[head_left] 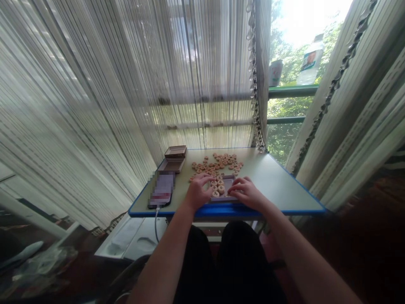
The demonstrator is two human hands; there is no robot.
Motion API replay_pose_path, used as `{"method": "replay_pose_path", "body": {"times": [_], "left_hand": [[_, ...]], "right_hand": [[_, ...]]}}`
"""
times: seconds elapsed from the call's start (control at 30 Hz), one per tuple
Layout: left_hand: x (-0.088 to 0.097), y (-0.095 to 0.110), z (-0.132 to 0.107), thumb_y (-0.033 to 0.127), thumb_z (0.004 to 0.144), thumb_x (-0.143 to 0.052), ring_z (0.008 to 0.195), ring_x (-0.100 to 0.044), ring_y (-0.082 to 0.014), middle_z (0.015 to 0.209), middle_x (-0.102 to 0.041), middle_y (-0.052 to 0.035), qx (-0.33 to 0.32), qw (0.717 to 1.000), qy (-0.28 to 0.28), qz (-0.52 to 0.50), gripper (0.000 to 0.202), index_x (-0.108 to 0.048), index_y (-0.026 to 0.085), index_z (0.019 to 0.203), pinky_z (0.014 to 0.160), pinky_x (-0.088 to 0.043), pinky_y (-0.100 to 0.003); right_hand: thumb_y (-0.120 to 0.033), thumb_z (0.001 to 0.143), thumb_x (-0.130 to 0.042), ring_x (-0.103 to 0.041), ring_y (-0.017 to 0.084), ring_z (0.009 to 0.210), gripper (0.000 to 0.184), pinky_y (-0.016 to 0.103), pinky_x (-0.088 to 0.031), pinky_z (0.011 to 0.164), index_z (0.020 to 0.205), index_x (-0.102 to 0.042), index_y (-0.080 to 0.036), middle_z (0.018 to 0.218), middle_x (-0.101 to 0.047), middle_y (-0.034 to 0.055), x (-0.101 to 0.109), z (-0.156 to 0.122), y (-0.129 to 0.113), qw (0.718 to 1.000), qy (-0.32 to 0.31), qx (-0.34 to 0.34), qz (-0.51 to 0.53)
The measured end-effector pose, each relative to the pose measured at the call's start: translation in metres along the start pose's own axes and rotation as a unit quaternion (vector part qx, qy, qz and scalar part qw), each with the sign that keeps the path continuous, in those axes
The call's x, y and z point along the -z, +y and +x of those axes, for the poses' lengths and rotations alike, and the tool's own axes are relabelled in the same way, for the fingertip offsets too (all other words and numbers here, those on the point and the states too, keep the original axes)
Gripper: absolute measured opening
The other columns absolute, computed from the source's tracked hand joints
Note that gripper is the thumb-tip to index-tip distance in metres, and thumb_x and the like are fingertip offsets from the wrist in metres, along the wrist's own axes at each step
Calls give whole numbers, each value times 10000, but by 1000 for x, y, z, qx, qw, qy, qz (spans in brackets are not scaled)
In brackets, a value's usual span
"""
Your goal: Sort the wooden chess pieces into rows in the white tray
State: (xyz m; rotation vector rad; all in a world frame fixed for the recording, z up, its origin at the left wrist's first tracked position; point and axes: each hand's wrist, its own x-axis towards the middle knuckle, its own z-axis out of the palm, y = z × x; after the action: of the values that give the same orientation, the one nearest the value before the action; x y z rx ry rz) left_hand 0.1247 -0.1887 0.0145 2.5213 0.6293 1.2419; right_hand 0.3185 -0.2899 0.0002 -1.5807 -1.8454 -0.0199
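A small shallow box tray [228, 180] lies near the front edge of the table [278, 181], with several round wooden game pieces [218, 187] set in it. My left hand [198, 191] rests at the tray's left side, fingers curled over the pieces there. My right hand [246, 191] lies on the tray's right side with fingers bent and fingertips touching the tray. Many more round wooden pieces [218, 164] lie scattered on the table beyond the tray.
A phone [161, 191] with a cable lies at the table's left front. Two brown box parts [174, 158] sit at the back left. Curtains hang left and right. A can [275, 72] and a bottle [310, 59] stand on the window rail.
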Motion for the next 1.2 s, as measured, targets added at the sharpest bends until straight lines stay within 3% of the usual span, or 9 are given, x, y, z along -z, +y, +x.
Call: {"method": "replay_pose_path", "body": {"times": [0.27,0.57,0.9,1.2], "left_hand": [[2,0,-2,42,622,-516,901,-546,-183,952,-631,-43,36,999,-7,-25,522,-534,178,1125,839,-459,-337],[2,-1,-2,51,631,-526,918,-556,-194,959,-630,-51,23,1000,-9,-12,354,-602,178,954,841,-467,-341],[4,5,-3,47,653,-524,943,-547,-191,937,-636,-49,5,1000,-16,-10,315,-622,175,924,888,-436,-343],[3,3,-4,55,663,-533,945,-550,-189,924,-640,-43,7,1000,-23,-9,295,-642,186,904,899,-428,-345]], "right_hand": [[-295,808,-528,-467,198,873,208,356,-369,853,748,-720,-242,876,-604,49,2,-1,-1,1000,-6,-5,8],[-362,824,-505,-479,201,848,248,369,-393,812,795,-716,-234,859,-612,64,4,-2,-1,1000,-8,8,21],[-347,828,-505,-482,196,830,243,344,-398,781,779,-710,-225,831,-622,63,5,-3,-3,999,-26,21,27],[-364,844,-480,-478,201,834,257,357,-401,773,889,-718,-277,860,-609,64,6,-3,-9,998,-48,44,2]]}}
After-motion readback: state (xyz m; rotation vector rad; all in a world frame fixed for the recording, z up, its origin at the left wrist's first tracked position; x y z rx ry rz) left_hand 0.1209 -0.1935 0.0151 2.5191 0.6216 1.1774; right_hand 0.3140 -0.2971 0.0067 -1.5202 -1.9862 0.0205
